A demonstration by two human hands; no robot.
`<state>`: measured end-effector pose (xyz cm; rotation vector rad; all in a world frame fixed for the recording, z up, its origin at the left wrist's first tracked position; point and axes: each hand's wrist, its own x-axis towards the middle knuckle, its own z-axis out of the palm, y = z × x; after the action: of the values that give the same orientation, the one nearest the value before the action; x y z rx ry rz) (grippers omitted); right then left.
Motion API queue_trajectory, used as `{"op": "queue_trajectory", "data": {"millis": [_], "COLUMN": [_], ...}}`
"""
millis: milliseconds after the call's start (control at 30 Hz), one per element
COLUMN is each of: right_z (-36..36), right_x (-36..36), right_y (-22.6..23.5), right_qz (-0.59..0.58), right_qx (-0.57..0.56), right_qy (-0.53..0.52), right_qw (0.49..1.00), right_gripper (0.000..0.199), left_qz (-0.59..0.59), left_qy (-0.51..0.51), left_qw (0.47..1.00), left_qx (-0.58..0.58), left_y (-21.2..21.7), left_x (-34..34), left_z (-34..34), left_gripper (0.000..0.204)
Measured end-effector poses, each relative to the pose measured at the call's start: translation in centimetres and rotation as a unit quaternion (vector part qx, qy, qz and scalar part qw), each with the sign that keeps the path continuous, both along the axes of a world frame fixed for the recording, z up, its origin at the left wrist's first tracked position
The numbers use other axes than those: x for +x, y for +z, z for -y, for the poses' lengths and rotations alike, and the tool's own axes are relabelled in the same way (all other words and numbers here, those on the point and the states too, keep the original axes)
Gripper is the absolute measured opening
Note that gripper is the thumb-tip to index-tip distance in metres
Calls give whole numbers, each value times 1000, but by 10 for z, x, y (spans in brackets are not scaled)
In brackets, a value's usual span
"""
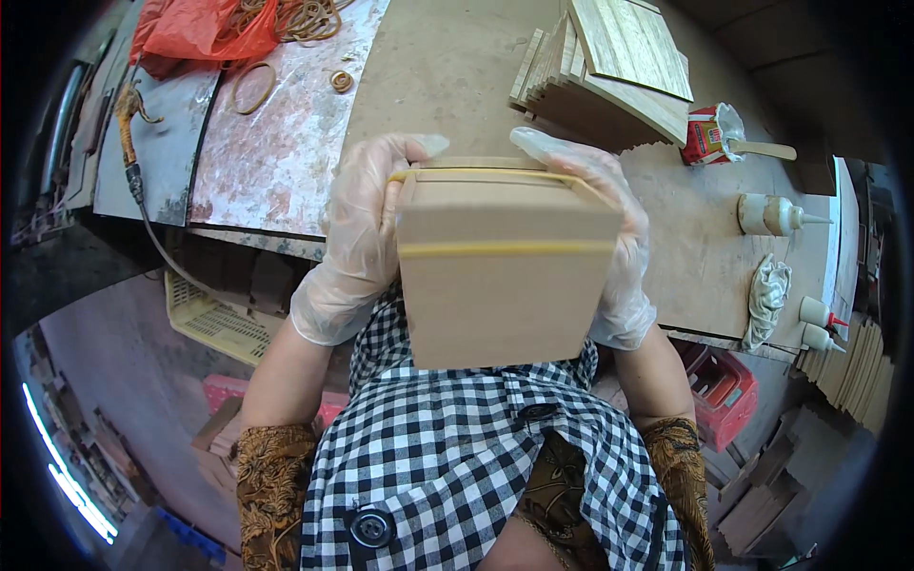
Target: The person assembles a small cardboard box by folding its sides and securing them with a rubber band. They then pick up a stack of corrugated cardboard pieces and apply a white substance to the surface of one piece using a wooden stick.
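A tan wooden box (500, 309), its sides flaring wider toward the top, is held up in front of my chest at the table's near edge. Yellow rubber bands (505, 248) run around it, one across the near face and one close to the upper rim. On its left side my left hand (357, 224), in a clear glove, is closed round the wall. The gloved right hand (619, 219) grips the opposite side the same way. Both sets of fingertips curl over near the far rim. The inside of the box and its underside are hidden.
Wooden boards (638, 57) are stacked at the far right, near a red carton (706, 135) with a wooden stick. A white glue bottle (766, 215) and a rag (767, 300) lie nearer. Far left are a red plastic bag (205, 33) and loose rubber bands (309, 19).
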<state>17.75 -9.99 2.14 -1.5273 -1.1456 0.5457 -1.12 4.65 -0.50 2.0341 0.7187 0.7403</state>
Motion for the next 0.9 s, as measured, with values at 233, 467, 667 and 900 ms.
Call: {"op": "queue_trajectory", "data": {"millis": [233,467,667,900], "right_z": [0,6,-3,-16], "right_x": [4,-15,-11,-7], "right_y": [8,-2,8,18], "right_qz": [62,-189,-307,-386], "right_qx": [153,172,116,54], "right_qy": [12,-23,-125,-201], "right_qw": [986,967,936,899], "right_gripper": [57,73,34,38], "left_qz": [222,198,101,146], "left_qy": [-40,-32,-109,-99], "left_qw": [974,980,987,972], "left_qx": [14,-12,60,-156], "left_y": [6,-4,19,29], "left_x": [23,20,19,30], "left_z": [-10,-2,-24,-30], "left_gripper": [18,22,30,13]}}
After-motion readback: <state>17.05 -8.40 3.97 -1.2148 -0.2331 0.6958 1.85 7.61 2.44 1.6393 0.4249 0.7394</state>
